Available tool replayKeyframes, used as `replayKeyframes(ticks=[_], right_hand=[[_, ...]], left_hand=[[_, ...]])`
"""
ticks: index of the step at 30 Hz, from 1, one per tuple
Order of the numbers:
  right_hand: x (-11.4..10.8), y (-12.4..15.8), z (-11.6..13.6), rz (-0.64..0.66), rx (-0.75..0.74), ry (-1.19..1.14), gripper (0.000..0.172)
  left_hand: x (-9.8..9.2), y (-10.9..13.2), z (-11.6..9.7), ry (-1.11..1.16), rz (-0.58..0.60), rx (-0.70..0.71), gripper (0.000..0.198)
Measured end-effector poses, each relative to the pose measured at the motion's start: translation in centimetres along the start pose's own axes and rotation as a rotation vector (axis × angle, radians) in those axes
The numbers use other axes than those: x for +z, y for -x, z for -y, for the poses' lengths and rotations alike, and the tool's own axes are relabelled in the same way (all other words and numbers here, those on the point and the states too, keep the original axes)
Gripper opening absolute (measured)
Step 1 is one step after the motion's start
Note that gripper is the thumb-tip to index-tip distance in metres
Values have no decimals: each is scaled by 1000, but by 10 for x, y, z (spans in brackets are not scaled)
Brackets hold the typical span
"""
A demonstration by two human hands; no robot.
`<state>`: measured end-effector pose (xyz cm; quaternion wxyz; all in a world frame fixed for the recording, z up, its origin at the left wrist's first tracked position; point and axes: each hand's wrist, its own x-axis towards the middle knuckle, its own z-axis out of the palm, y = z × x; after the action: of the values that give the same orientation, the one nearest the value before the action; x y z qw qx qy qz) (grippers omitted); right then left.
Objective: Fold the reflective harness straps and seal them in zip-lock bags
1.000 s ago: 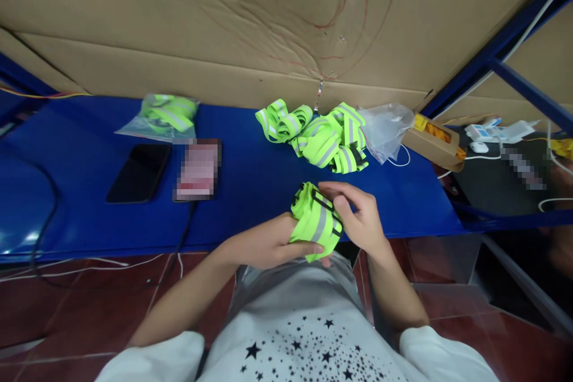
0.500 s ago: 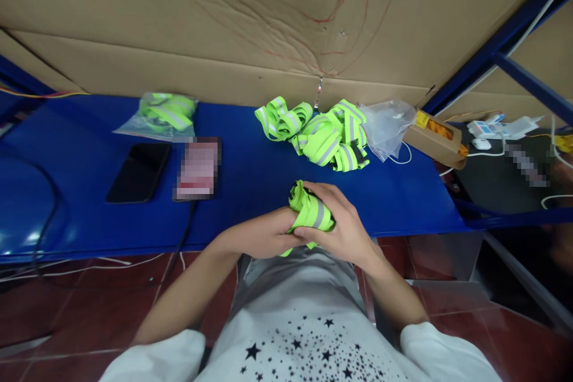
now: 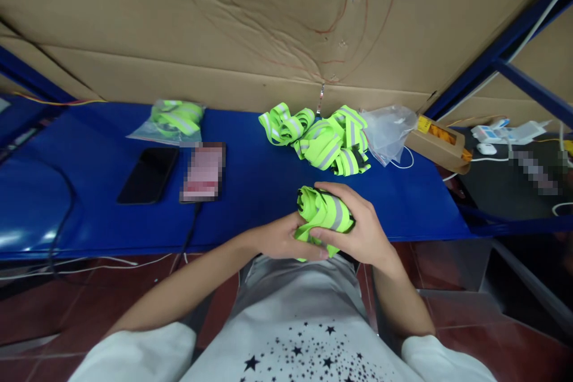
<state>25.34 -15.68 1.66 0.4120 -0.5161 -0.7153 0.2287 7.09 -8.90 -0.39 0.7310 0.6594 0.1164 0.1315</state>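
Note:
Between my two hands is a rolled-up neon-yellow reflective strap [image 3: 323, 213] with a grey stripe, held at the front edge of the blue table [image 3: 250, 191]. My right hand [image 3: 358, 224] wraps it from the right, thumb across the front. From the left and below, my left hand [image 3: 286, 237] grips the lower part, its fingers partly hidden by the strap. Beyond my hands lies a loose heap of similar reflective straps [image 3: 324, 143]. A clear plastic bag [image 3: 388, 131] touches the heap on its right.
At the left back rests a bagged reflective strap [image 3: 176, 118]. Before it lie a black phone [image 3: 147, 175] and a second phone [image 3: 203, 172] with a cable. An open cardboard box [image 3: 441, 143] stands at the right. Cardboard [image 3: 215, 77] walls the back.
The rolled strap and both hands have shifted slightly right, and the roll's near side shows more. The view has turned a little; the items on the table lie as before.

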Motion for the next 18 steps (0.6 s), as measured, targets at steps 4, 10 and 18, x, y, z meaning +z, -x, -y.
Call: replayKeyframes(ticks=[4, 10, 18], right_hand=[[-1, 0, -6, -19, 41, -9, 62], [6, 1, -16, -38, 79, 4, 62], [17, 1, -31, -146, 314, -274, 53]], left_hand=[[-7, -5, 6, 7, -19, -96, 35], [-22, -7, -4, -374, 33, -76, 29], [-18, -4, 6, -738, -370, -218, 42]])
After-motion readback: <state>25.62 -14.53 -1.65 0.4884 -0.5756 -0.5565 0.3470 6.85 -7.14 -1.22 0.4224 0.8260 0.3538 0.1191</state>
